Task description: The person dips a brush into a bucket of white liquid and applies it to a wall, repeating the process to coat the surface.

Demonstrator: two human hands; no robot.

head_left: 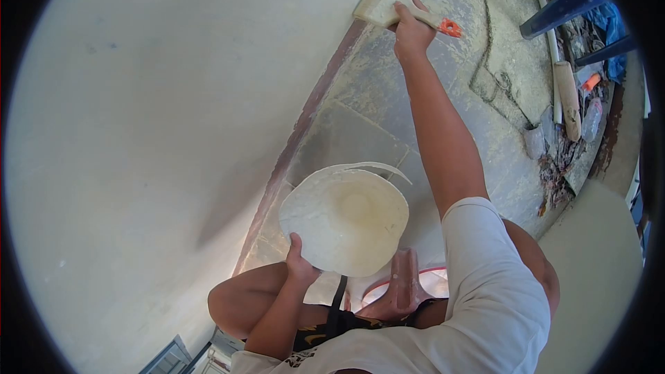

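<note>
First-person view looking down at a seated person with both bare hands in use. The right hand, at the end of an outstretched arm, is closed around the handle of a wide, cream-coated brush, whose head lies at the foot of a pale wall, over a reddish-brown border strip. The left hand grips the lower left edge of a shallow, pale bowl, thumb on the rim side and other fingers hidden beneath; the bowl sits in front of the knees and seems to hold a thin cream layer. Good handling likely means a firm grip near the brush head, even pressure, a square angle to the wall and a level bowl, as one-sided support could let it tip. A loose curl of rim sticks out and could snag. Between the legs is a pink plastic seat. Across the splattered floor, a dark cord trails to a small pale cup; beyond lie a tan roller-like tube and a clear bottle, beside blue legs that limit space on the right
</note>
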